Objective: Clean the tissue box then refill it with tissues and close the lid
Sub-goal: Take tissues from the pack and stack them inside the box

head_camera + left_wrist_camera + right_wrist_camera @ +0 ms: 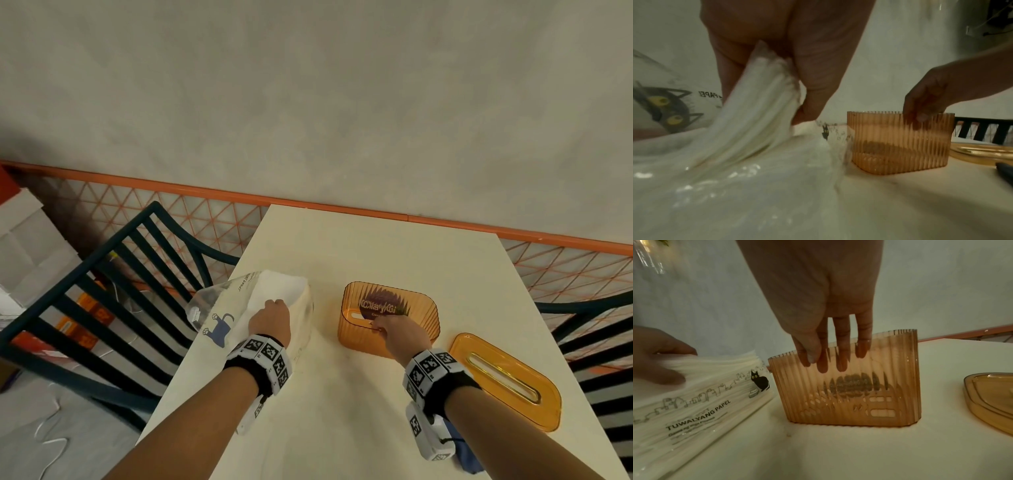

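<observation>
An amber ribbed tissue box [356, 330] stands open-topped on the white table [342, 404]. My right hand [383, 327] grips its near wall, fingers [840, 360] inside and thumb outside. Nothing but a printed label shows inside the box [890, 402]. To its left lies a clear plastic tissue pack [219, 329] with a cat print, torn open at the top. My left hand [274, 308] pinches a thick wad of white tissues [760, 113] and lifts one end out of the pack [701, 404]. The amber lid [507, 380] with a slot lies flat to the box's right.
A blue cloth [469, 459] lies on the table under my right wrist. Dark slatted chairs stand at the left [102, 308] and right [599, 342] table edges. An orange rail and mesh [205, 205] run along the wall behind. Boxes and cables sit on the floor at left.
</observation>
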{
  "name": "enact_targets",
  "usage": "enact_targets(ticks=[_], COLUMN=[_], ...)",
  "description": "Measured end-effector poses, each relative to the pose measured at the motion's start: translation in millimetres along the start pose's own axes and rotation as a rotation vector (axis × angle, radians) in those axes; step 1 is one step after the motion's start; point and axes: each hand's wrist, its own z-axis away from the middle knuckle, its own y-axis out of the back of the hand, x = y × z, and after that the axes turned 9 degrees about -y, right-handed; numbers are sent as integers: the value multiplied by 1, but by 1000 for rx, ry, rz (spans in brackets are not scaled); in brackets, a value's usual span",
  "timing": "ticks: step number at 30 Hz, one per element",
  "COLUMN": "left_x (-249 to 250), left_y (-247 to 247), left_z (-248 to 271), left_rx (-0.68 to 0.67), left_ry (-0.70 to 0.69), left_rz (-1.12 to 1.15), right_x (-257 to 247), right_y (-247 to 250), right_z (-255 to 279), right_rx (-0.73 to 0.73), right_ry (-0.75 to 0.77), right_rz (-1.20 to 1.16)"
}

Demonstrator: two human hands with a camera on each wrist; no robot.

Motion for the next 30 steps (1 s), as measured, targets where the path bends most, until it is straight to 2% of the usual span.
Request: enact_targets(ticks=[11,19,23,25,27,28,30], left_x=[-12,-27,-22,-13,-1,6,19], left_y=[17,56,69,79,90,94,99], left_z=[1,0,6,11,17,19,22], left_rx=[41,186,235,308,364,382,411], left_ry=[11,-24,-107,-183,-278,-323,-418], left_rz=[36,120,194,202,213,223,271], right_x=[2,3,2,-3,-13,-19,-28], right_y=[2,2,9,23,47,62,89], right_z=[0,5,5,2,0,-1,-2], right_rx=[1,-23,-93,-100,-62,-73,-212], right_ry=[27,75,71,79,28,-37,-223], right_rz=[-15,-5,-36,-140,-373,-551,-1009])
